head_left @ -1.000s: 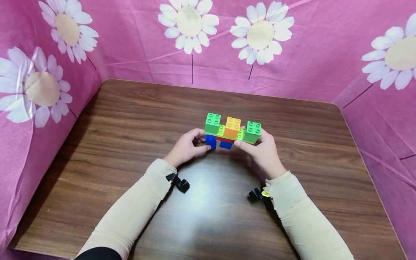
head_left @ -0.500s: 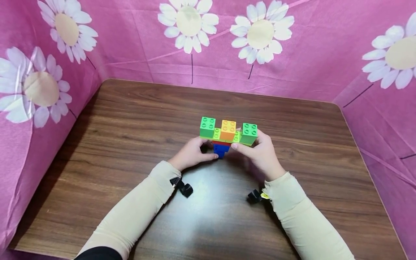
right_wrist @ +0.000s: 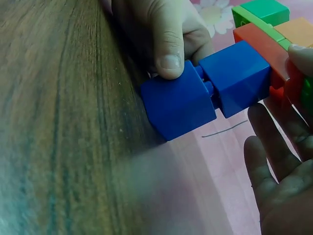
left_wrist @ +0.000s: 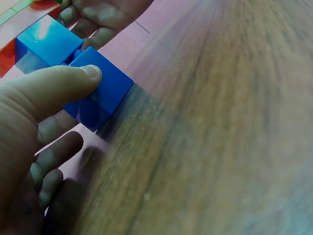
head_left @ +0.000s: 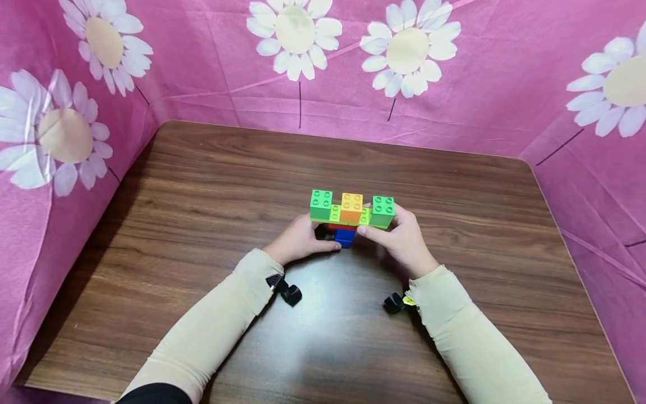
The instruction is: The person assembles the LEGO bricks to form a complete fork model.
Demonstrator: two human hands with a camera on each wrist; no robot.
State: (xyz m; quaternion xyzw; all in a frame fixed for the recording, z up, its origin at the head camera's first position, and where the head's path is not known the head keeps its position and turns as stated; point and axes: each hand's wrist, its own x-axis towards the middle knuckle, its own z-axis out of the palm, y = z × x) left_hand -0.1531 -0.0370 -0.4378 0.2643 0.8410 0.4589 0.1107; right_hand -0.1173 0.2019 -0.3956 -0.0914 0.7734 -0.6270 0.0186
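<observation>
A toy-brick build stands above the table's middle. Along its top sit two green bricks, a left one (head_left: 321, 206) and a right one (head_left: 382, 210), with an orange brick (head_left: 351, 207) between them on a lime layer (head_left: 335, 213). Beneath comes a red layer (right_wrist: 264, 51), then an upper blue brick (right_wrist: 237, 78). My left hand (head_left: 300, 240) pinches the lower blue brick (right_wrist: 178, 103), thumb on its face. Studs show in a narrow gap between the two blue bricks. My right hand (head_left: 401, 238) grips the build's right end, thumb near the red layer.
The brown wooden table (head_left: 227, 185) spreads around both hands. Pink cloth (head_left: 202, 67) with large daisies hangs behind it and at the sides. Black wrist cameras, left (head_left: 285, 290) and right (head_left: 395, 303), sit inward of the sleeves.
My left hand has brought the lower blue brick rightward and under the upper blue one. The build has moved slightly left and nearer to me in my right hand.
</observation>
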